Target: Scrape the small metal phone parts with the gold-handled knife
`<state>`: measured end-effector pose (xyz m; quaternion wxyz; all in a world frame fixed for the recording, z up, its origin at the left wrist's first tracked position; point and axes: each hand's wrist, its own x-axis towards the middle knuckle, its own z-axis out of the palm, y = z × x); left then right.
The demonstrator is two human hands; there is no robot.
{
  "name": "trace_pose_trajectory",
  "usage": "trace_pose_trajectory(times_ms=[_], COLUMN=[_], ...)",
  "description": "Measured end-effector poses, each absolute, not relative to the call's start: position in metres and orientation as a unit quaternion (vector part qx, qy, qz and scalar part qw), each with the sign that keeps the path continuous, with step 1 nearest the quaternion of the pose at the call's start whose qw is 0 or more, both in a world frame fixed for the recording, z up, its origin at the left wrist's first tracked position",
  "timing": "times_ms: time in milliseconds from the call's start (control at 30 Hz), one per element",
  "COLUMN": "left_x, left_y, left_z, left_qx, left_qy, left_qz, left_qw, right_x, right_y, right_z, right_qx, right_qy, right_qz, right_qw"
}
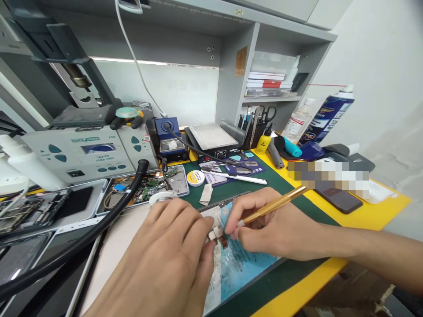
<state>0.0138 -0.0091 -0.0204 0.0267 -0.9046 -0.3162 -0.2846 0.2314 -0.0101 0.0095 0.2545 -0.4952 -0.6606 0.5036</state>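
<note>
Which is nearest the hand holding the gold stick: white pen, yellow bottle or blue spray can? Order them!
1. White pen, just behind the right hand.
2. Yellow bottle, farther back.
3. Blue spray can, back right.

Small pale part point(218, 232), brown flex tail — gold tool point(274, 204) aslant, tip beside it.
</note>
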Motion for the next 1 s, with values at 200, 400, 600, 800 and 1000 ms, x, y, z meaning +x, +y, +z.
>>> trace_pose_trajectory(times_ms=[200, 400, 600, 800, 1000], left_x=[0.0146, 0.0160, 0.0178, 0.0164, 0.0164], left_y=[-0.0097, -0.0111, -0.0112, -0.0107, -0.0115], left_z=[-0.0164, -0.0192, -0.0170, -0.0220, -0.0216], left_qx=[-0.905, -0.902, -0.904, -0.902, -0.905], left_qy=[-0.317, -0.313, -0.309, -0.308, -0.304], left_qz=[-0.284, -0.295, -0.293, -0.298, -0.293], left_qw=[0.017, 0.028, 0.040, 0.046, 0.050], right_x=[0.2310, 0.2279, 0.2257, 0.2255, 0.2248], right_y=[-0.0107, -0.0128, -0.0136, -0.0137, -0.0136], right_z=[0.0092, 0.0066, 0.0043, 0.0006, -0.0002], right_qx=[-0.493, -0.476, -0.488, -0.484, -0.475], right_qy=[-0.654, -0.671, -0.692, -0.697, -0.706], right_qz=[0.509, 0.494, 0.452, 0.441, 0.437], right_qw=[0.264, 0.280, 0.278, 0.293, 0.293])
